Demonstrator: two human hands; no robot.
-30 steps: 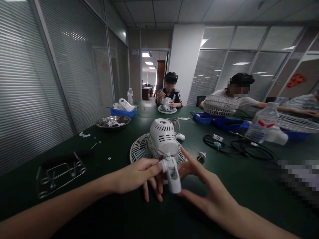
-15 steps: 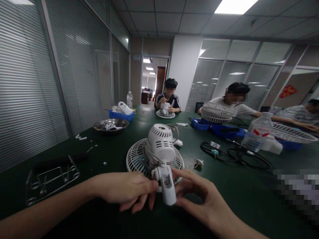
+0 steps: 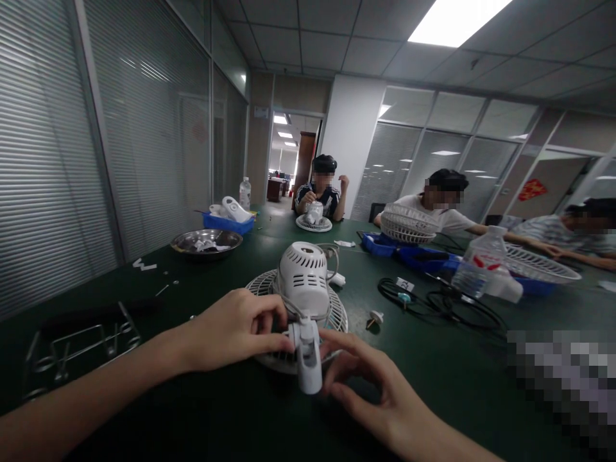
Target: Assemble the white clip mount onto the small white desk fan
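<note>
A white fan head (image 3: 304, 282) lies face down on its round grille (image 3: 341, 319), its motor housing upward and a cable beside it. The pale neck bracket (image 3: 308, 369) sticks out toward me from a hinge joint. My left hand (image 3: 235, 330) is closed at the joint's left side, thumb and bent index finger pinching it there; whether a small part sits between them is hidden. My right hand (image 3: 375, 394) curves on the other side. Its index fingertip touches the joint's right side, while the thumb stands apart from the bracket.
A metal bowl (image 3: 206, 245), a blue tray (image 3: 231, 222) and a wire frame (image 3: 86, 346) are on the left. To the right lie a small white knob-like part (image 3: 375, 319), black cables (image 3: 433, 308) and a large bottle (image 3: 481, 266). Other people sit around the table.
My left hand has risen from low beside the bracket to the joint's left side. My right thumb has come away from the bracket. The person opposite has raised a hand.
</note>
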